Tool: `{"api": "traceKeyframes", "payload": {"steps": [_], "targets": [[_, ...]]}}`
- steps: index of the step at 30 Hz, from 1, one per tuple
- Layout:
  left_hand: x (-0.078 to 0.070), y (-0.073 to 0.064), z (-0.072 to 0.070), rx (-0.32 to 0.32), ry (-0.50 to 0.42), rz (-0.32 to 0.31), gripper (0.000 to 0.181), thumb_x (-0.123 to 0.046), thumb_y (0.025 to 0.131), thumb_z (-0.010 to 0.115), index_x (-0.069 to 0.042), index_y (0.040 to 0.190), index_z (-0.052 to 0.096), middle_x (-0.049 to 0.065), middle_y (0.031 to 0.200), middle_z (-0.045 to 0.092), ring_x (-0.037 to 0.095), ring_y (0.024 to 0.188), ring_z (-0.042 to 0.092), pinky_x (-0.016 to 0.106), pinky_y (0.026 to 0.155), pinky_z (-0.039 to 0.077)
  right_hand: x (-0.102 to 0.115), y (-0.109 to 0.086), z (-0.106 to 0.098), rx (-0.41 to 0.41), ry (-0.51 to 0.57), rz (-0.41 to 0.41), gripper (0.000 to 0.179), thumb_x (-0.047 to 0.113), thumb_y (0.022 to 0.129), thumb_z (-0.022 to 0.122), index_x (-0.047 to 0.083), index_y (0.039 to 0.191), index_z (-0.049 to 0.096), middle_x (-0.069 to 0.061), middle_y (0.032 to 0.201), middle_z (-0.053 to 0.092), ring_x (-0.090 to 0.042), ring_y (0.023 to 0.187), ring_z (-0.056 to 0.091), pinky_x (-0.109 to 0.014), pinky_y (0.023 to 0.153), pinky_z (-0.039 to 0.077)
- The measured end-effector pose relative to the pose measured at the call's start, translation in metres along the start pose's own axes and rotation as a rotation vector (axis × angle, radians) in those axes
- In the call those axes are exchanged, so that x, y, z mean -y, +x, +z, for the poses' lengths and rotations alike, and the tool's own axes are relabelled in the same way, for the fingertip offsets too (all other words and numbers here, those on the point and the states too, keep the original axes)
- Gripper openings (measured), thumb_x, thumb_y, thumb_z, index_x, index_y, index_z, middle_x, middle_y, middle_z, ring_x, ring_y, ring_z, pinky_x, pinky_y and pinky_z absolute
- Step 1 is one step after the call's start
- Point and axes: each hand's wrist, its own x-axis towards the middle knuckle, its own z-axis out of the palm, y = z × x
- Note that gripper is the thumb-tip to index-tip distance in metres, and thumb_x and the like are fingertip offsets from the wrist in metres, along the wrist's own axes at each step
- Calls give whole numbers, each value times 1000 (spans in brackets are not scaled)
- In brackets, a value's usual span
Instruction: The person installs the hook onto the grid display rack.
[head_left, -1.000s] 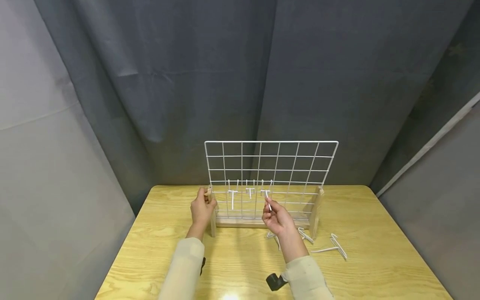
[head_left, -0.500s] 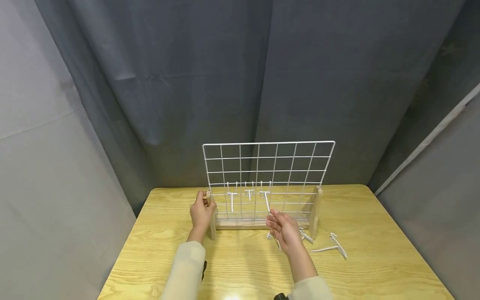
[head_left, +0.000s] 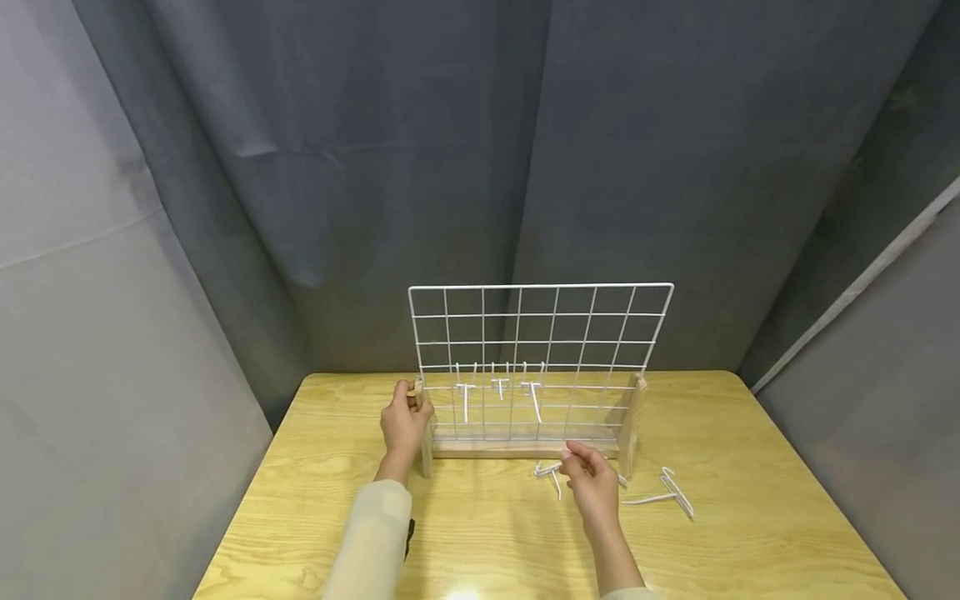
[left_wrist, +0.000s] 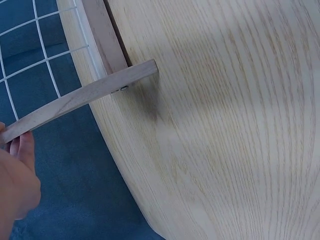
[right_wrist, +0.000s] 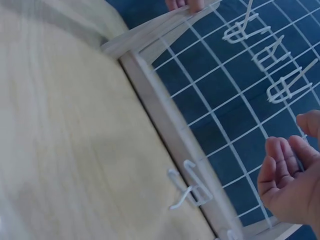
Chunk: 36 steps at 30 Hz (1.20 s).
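Observation:
A white wire grid panel [head_left: 540,286] stands in a wooden base. My left hand [head_left: 403,425] grips the top of the base's left wooden upright [left_wrist: 85,96], thumb on one side and fingers on the other. Three white wire hooks hang in a row on the grid: a left one [head_left: 466,404], a short middle one [head_left: 501,387] and a right one [head_left: 536,404]. My right hand [head_left: 592,492] holds nothing, its fingers loosely bent, over the loose hooks in front of the base. One loose hook [right_wrist: 192,189] lies beside the base; another [head_left: 622,480] is mostly hidden by that hand.
A further loose hook [head_left: 670,496] lies on the wood-grain table [head_left: 300,517], right of the right hand. The base's right upright [head_left: 632,425] stands close behind that hand. A dark grey curtain [head_left: 375,208] hangs behind the table.
My right hand has let go of the right-hand hook, which stays on the grid, and has moved down and right toward the loose hooks. The left hand has kept its hold.

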Motion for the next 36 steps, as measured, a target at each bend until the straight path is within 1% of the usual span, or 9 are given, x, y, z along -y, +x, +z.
{"api": "traceKeyframes", "payload": {"steps": [3,5,8,11,15,22,25,31,36], "targets": [[1,-1,1,-7,-8,-6,32,-1,71,70,-10,99,57,11,79,69,24,69,67,42,66,53,-9,-1,-1,-40,25,-20,29,11,90,61,-4,114,57,-15,98,61,-11,79,59,-21,68,48],[0,-1,2,-11,-17,-3,32,0,71,70,-9,99,57,11,79,69,25,69,67,42,65,53,-15,-2,-1,-58,33,-46,28,6,89,61,-7,113,56,-17,98,61,-8,77,58,-18,68,48],[-1,-1,1,-8,-26,7,32,0,71,70,-9,100,57,12,79,68,25,69,67,41,64,54,-23,-2,0,-73,46,-82,28,2,88,61,-9,113,55,-21,99,59,-8,78,56,-15,70,47],[0,0,1,-2,-24,5,32,-2,72,70,-9,100,57,11,79,68,24,69,67,41,64,53,-33,-1,0,-67,54,-100,30,2,87,61,-9,114,54,-22,100,58,-9,80,55,-14,71,46],[0,0,1,-1,-21,-5,32,-3,72,69,-10,100,57,11,79,68,24,69,67,41,64,53,-47,2,0,-54,68,-94,34,5,87,63,-10,115,53,-21,100,58,-10,80,55,-14,69,46],[0,-1,0,16,-20,-32,30,-4,73,69,-10,100,56,10,81,68,23,70,67,41,65,53,-68,8,0,-82,103,-37,35,6,86,64,-10,115,53,-21,102,58,-9,82,56,-15,73,47],[0,-2,-1,17,-16,-40,31,-4,73,70,-10,100,57,10,81,68,23,71,67,42,66,53,-76,12,1,-93,108,-33,34,5,86,64,-11,114,54,-21,102,59,-10,83,57,-15,74,47],[1,-2,1,14,-17,-39,31,-4,73,70,-10,100,57,9,81,68,23,71,67,40,66,53,-87,19,2,-91,64,-42,32,2,87,62,-12,115,53,-26,104,58,-9,82,56,-14,72,46],[2,-1,1,19,-14,-37,31,-3,73,70,-11,100,57,9,81,68,22,71,67,39,64,54,-91,23,3,-62,2,-20,33,2,87,62,-11,116,53,-28,107,56,-19,88,58,-16,71,48]]}}
